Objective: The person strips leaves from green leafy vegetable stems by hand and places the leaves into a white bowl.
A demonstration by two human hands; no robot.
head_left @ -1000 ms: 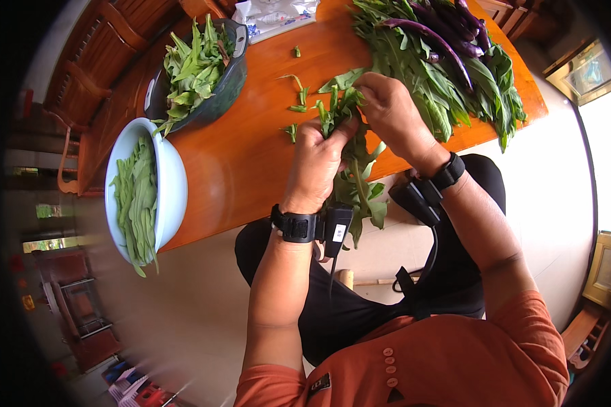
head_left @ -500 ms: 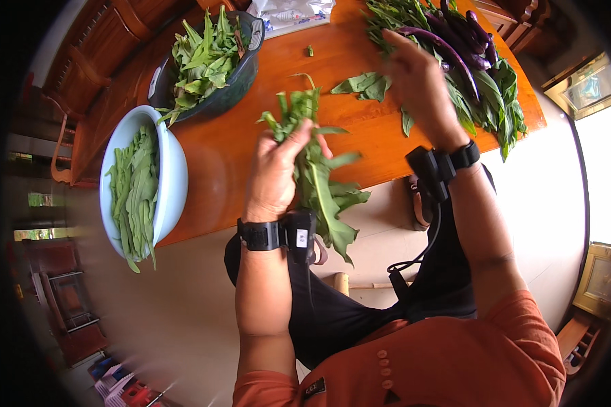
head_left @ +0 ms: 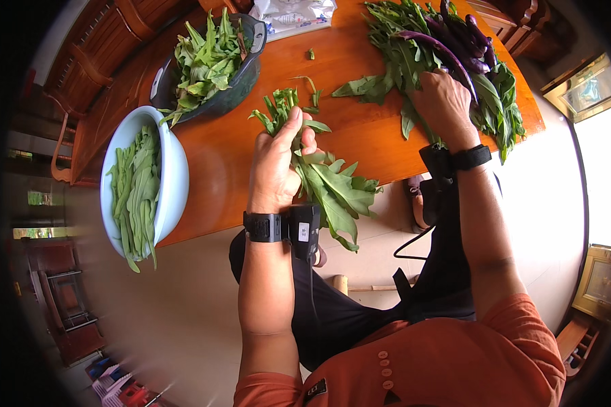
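My left hand [head_left: 278, 159] is closed around a bunch of leafy greens [head_left: 332, 190]. The cut stems stick up above its thumb, and the broad leaves droop to the right past the table's near edge. On the right, my right hand [head_left: 445, 105] grips leafy greens at the near side of a heap of greens [head_left: 404, 54], its fingers curled and partly hidden. Several long purple eggplants [head_left: 478, 44] rest on that heap, just beyond the hand. A few loose leaves [head_left: 366, 88] lie at the heap's left.
A pale blue basin [head_left: 173, 183] with long leafy greens stands at the left table edge. Behind it is a dark basin [head_left: 241, 81] piled with torn leaves. A plastic bag [head_left: 292, 15] lies at the far edge. Small stem scraps [head_left: 311, 54] dot the wooden table [head_left: 217, 156].
My right hand has come down from above the heap and closed on greens there. The left hand's bunch has turned slightly, and a stem scrap now lies on the table beyond it.
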